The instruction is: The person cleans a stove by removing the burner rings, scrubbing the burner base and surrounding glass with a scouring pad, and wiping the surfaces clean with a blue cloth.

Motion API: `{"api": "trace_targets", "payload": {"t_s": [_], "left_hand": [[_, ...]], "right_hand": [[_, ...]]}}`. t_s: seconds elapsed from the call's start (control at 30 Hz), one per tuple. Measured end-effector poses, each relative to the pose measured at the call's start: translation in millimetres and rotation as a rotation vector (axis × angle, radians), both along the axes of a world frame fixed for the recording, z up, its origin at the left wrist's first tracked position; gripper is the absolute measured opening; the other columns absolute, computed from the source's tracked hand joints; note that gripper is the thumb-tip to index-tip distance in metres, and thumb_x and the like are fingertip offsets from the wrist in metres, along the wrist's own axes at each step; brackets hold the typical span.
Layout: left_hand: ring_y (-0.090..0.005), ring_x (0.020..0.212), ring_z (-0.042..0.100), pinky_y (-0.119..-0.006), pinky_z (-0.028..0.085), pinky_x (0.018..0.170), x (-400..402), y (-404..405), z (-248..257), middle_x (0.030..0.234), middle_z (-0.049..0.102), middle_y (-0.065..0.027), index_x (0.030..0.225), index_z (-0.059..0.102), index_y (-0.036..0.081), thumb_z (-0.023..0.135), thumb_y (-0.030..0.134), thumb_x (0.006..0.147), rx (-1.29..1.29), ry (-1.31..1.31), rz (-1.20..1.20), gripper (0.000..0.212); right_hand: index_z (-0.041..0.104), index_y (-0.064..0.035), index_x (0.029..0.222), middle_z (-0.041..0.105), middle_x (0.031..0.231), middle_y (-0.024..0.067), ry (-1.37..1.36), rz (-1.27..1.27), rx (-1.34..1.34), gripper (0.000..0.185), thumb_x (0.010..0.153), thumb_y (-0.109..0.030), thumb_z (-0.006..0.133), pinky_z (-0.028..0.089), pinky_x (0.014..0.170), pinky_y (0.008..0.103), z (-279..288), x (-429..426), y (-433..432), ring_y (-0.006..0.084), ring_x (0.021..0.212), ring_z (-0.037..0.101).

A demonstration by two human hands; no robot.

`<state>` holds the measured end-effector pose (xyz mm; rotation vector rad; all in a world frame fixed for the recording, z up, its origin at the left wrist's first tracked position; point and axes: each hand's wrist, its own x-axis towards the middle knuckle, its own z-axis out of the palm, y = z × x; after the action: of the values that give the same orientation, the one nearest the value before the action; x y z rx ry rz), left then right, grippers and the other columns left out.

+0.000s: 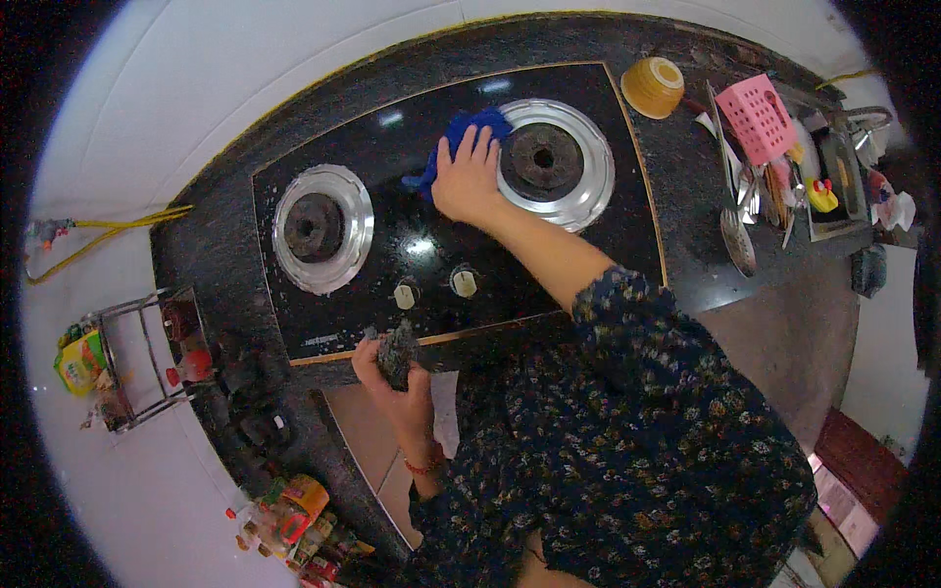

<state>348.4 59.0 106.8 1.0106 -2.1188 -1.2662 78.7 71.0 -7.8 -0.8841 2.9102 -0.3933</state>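
Observation:
A blue cloth [478, 121] lies under my right hand [467, 176], pressed on the black gas cooktop [397, 184] against the left rim of the right burner ring [599, 173]. My left hand [397, 389] grips a grey-green scouring pad [398, 356] at the cooktop's front edge. Two control knobs, a left one [405, 293] and a right one [463, 283], sit just beyond that hand. The left burner [312, 228] has a shiny metal ring around a dark centre. Pale specks dot the glass around it.
An upturned yellow bowl [653, 88] stands behind the cooktop's right corner. Farther right are a pink perforated basket [757, 117], a slotted spoon [737, 242] and a sink faucet [867, 116]. A metal rack [151, 353] stands left, with several bottles and packets [298, 514] at the lower left.

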Motion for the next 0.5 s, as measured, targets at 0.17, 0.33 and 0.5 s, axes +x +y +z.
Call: {"api": "trace_targets", "payload": {"t_s": [0.17,0.33,0.5], "left_hand": [[-0.0294,0.111,0.043,-0.036,0.029,0.1,-2.3,1.8,16.1,0.115,0.044,-0.0152,0.11,0.045,0.001,0.055,0.004,0.066,-0.039,-0.063,0.111,0.046],[-0.0274,0.109,0.044,-0.036,0.03,0.099,-0.3,-2.4,16.8,0.113,0.045,-0.014,0.111,0.045,0.0,0.054,0.003,0.066,-0.057,-0.071,0.125,0.045],[-0.017,0.098,0.045,-0.029,0.039,0.087,0.6,-11.7,10.6,0.111,0.046,-0.0071,0.122,0.042,0.005,0.058,0.014,0.077,-0.136,-0.122,0.06,0.049]], "right_hand": [[0.024,-0.0062,0.142,0.008,0.143,0.0365,-0.132,-0.296,0.054,0.065,0.087,-0.034,0.041,0.0,0.099,0.0695,-5.9,-64.8,-23.9,0.0569,0.131,-0.002],[0.022,-0.0151,0.145,0.002,0.146,0.0321,-0.187,-0.477,0.049,0.064,0.086,-0.035,0.039,-0.004,0.099,0.0696,-4.6,-135.5,-2.8,0.0558,0.131,-0.004],[0.021,-0.0107,0.145,0.002,0.146,0.0321,-0.14,-0.55,0.009,0.067,0.086,-0.037,0.038,-0.003,0.099,0.0694,-7.8,-148.8,3.2,0.056,0.131,-0.004]]}}
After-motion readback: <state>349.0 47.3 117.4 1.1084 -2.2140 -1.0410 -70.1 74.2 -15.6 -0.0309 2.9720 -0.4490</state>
